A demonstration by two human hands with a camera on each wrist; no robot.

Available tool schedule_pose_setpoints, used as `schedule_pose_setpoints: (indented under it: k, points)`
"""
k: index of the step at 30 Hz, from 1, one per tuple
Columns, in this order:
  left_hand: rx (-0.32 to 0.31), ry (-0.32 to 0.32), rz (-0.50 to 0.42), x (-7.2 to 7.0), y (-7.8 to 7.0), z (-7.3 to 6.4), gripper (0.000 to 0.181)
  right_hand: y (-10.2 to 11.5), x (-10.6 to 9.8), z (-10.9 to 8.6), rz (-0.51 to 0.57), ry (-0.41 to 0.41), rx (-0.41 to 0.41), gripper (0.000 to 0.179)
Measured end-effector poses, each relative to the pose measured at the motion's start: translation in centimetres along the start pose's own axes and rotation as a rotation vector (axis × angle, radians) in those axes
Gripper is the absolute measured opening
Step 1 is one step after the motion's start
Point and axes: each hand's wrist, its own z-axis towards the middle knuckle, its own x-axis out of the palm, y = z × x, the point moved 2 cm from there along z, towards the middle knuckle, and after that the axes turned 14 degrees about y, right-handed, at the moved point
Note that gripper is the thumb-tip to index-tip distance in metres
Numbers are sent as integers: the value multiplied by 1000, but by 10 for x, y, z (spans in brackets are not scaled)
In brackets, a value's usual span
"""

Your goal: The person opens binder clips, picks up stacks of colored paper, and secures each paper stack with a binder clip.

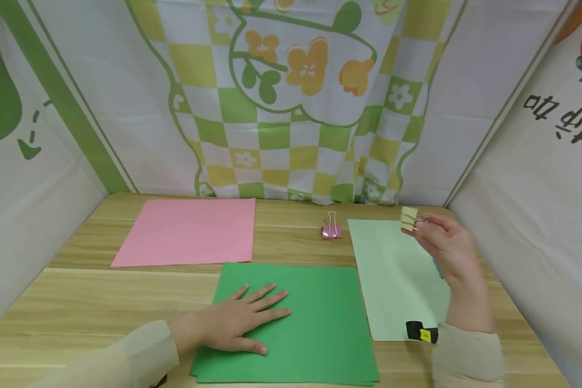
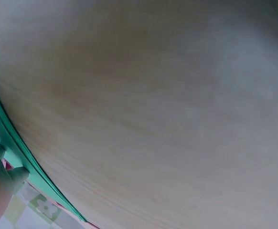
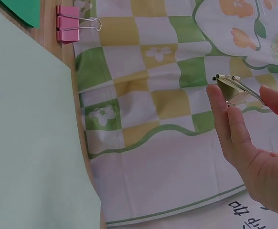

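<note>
My left hand (image 1: 237, 320) lies flat, fingers spread, on a stack of dark green paper (image 1: 320, 334) at the front middle of the table. My right hand (image 1: 448, 245) is raised over the far right part of a pale green sheet (image 1: 388, 280). Between its thumb and fingers it pinches a yellow binder clip (image 1: 409, 218) by the wire handle. The right wrist view shows this yellow binder clip (image 3: 232, 90) in profile, with the thumb on one side and the fingers on the other.
A pink binder clip (image 1: 332, 230) stands on the wooden table (image 1: 291, 250) near the back. Pink paper (image 1: 189, 231) lies at the back left. Something blue (image 1: 438, 268) shows partly behind the right wrist. A checked curtain (image 1: 281, 129) hangs along the table's back edge.
</note>
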Motion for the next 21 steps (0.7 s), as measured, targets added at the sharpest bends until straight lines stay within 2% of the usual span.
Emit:
schedule_pose_setpoints:
  k: [7,12,21]
  points:
    - [-15,0,-38,-3,-2,2,76,3,11,2,-46,-8,13,17]
    - [-20,15,-63,-6,-3,3,76,3,19,3,-40,7,13,17]
    - [-46,42,-97,-7,-1,5,78,6,43,6,-46,53,24,30]
